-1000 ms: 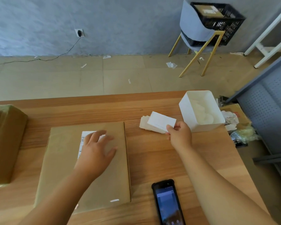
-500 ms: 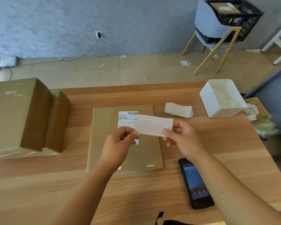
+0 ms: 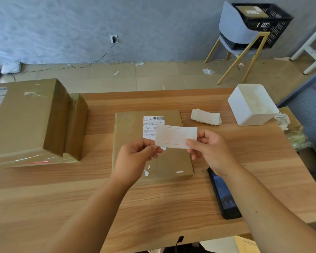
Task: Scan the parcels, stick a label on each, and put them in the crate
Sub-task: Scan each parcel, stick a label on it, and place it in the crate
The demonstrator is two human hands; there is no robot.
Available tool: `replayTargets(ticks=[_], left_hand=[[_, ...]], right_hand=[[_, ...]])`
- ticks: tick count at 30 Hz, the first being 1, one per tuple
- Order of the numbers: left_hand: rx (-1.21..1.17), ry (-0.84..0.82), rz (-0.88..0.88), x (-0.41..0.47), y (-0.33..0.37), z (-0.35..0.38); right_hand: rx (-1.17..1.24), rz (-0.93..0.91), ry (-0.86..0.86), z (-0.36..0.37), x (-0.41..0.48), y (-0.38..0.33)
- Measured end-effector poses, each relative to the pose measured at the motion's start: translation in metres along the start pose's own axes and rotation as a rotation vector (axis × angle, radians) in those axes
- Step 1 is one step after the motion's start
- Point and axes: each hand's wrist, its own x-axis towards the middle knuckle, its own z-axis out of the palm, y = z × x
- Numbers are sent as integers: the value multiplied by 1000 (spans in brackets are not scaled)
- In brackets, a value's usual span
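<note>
Parcel inside black crate

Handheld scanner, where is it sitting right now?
In the head view, the black handheld scanner lies screen-up on the wooden table, on the right side, just right of the flat cardboard parcel and its near corner.

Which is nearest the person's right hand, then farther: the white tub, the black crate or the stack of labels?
From the right hand:
1. stack of labels, just beyond it.
2. white tub, farther right.
3. black crate, on the chair.
</note>
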Motion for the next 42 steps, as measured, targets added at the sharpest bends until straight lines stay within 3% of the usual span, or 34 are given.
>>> replayTargets(ticks=[10, 13, 16, 19, 22, 24, 42], left_hand=[[-81, -59, 55, -7, 2, -11], [-85, -43, 61, -6, 2, -13], [-58, -30, 60, -5, 1, -14], [-43, -40, 63, -5, 0, -16], [-31, -85, 82, -4, 4, -14], [-23, -108, 100, -4, 5, -13], [44, -96, 146, 3, 15, 1]], right_hand=[[-70, 52, 74, 15, -4, 5], [-366, 10, 231, 22, -6, 9], [-604, -214, 357, 31, -15, 9], [-601, -426, 177, 43, -21, 3], [-608, -455, -50, 54, -23, -3], [-593, -459, -110, 57, -22, -5], [-431, -396, -128, 44, -17, -8]])
